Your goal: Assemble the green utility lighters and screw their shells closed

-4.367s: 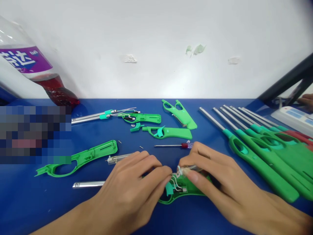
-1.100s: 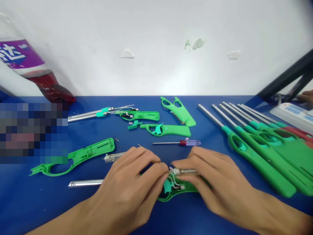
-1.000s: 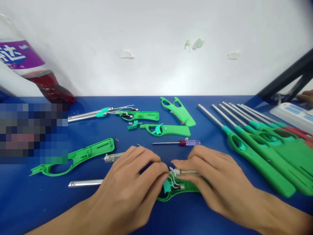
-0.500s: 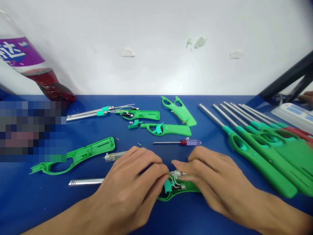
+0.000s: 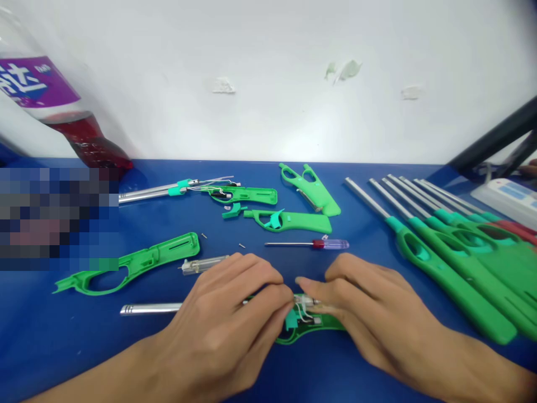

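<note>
Below the middle of the head view lies an opened lighter's green half-shell [image 5: 331,323], with a teal trigger [image 5: 291,319], white wires and a black part inside. My right hand [image 5: 373,308] is closed on a clear fuel tank [image 5: 309,300] over that shell, thumb lifted. Opposite it, my left hand [image 5: 235,319] pinches at the tank's nozzle end; what its fingertips grip is hidden. From behind the left hand a silver tube [image 5: 153,309] juts out leftward. Another clear fuel tank [image 5: 204,265] rests beyond my left knuckles.
A screwdriver [image 5: 331,244] and small screws [image 5: 242,245] lie beyond my hands. An empty green half-shell [image 5: 138,262] is at left, with further lighter parts [image 5: 251,195] behind. Several whole lighters [image 5: 453,280] line the right; a drink bottle [image 5: 90,140] stands back left.
The whole view has shifted slightly. Both hands stay at the same shell and tank, with hardly any visible movement of the fingers.
</note>
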`<state>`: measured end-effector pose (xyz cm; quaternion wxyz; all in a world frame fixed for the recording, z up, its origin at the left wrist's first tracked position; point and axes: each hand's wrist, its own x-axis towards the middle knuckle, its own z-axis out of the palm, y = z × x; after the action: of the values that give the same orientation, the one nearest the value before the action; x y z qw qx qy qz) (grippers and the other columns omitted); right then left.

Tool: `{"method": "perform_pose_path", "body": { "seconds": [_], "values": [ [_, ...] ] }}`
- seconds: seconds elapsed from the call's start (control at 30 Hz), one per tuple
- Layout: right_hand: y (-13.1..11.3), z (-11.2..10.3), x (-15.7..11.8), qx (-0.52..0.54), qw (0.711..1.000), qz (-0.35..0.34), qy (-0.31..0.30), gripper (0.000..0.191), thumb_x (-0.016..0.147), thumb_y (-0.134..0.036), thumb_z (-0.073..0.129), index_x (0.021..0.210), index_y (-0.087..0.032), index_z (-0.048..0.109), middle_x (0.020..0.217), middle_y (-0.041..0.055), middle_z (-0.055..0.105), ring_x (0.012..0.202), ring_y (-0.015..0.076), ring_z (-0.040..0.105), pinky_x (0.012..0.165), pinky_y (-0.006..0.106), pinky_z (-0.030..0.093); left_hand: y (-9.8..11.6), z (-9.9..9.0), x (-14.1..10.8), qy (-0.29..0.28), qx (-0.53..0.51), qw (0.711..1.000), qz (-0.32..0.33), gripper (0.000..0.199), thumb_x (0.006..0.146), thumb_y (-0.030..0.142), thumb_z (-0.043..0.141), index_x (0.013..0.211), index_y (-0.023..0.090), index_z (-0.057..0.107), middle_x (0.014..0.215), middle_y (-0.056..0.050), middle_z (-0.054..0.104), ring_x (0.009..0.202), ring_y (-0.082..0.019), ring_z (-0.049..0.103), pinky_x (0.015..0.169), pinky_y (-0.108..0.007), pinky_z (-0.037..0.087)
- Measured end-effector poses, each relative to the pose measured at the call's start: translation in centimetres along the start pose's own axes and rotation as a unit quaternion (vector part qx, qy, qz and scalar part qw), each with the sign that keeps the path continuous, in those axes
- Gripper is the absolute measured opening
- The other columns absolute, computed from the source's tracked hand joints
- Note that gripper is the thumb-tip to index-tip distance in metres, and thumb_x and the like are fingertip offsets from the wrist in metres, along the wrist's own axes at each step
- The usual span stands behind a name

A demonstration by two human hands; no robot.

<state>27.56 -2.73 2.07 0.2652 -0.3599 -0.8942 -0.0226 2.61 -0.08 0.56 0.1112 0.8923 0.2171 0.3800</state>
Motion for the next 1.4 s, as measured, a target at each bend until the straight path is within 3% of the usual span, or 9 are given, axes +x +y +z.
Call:
{"method": "perform_pose_path", "body": {
  "seconds": [0.23, 0.73, 1.4],
  "values": [
    [0.09, 0.05, -0.16, 0.001, 1.000, -0.009, 0.001, 0.039, 0.120, -0.016, 0.040, 0.098, -0.018, 0.072, 0.077, -0.0013, 0.059, 0.060, 0.0125, 0.049, 0.054, 0.027, 0.040, -0.13, 0.18, 0.12, -0.002, 0.010, 1.000, 0.003, 0.012, 0.105, 0.003, 0.065, 0.107, 0.013, 0.071, 0.098, -0.004, 0.076, 0.089, -0.018, 0.068, 0.082, -0.036, 0.055],
    [0.31, -0.14, -0.61, -0.003, 1.000, -0.018, -0.022, 0.028, 0.118, -0.011, 0.042, 0.120, -0.020, 0.068, 0.082, -0.0025, 0.057, 0.063, 0.0144, 0.049, 0.056, 0.029, 0.039, -0.27, 0.54, -0.36, -0.005, 0.007, 1.000, 0.016, 0.015, 0.104, 0.001, 0.063, 0.107, 0.013, 0.070, 0.099, -0.005, 0.074, 0.090, -0.019, 0.068, 0.084, -0.036, 0.056],
    [0.41, 0.07, -0.50, 0.013, 0.999, -0.014, -0.028, 0.025, 0.116, -0.010, 0.046, 0.115, -0.021, 0.069, 0.081, -0.0030, 0.057, 0.061, 0.0131, 0.050, 0.054, 0.027, 0.041, -0.47, 0.73, -0.45, -0.002, 0.020, 0.999, 0.025, 0.016, 0.102, -0.001, 0.064, 0.104, 0.014, 0.069, 0.099, -0.005, 0.074, 0.088, -0.020, 0.068, 0.082, -0.038, 0.056]
  ]
}}
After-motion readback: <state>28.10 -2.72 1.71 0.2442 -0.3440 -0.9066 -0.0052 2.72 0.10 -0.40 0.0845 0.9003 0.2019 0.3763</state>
